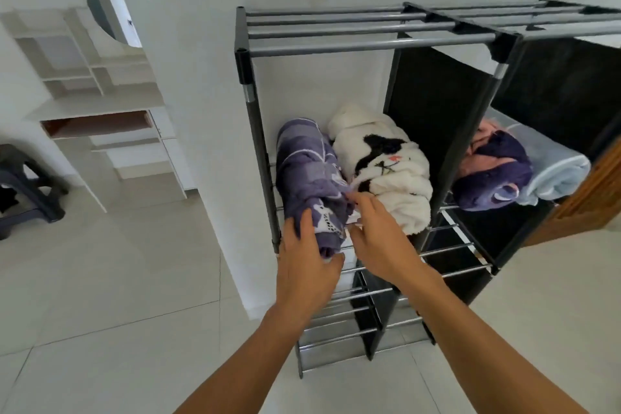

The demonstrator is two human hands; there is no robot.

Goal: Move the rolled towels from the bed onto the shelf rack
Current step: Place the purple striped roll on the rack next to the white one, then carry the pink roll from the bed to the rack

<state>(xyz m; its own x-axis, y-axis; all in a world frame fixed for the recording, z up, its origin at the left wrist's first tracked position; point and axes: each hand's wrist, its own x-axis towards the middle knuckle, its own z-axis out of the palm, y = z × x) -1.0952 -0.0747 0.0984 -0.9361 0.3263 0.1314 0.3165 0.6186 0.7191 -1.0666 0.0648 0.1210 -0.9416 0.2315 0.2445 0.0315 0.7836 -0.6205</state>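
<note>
Two bare forearms and hands, seen from above

The left hand (307,264) and right hand (381,240) wear no gloves, rings or watch; both forearms are uncovered to the bottom edge of the view, no sleeve showing. Fingernails are short and unpainted where visible.
</note>
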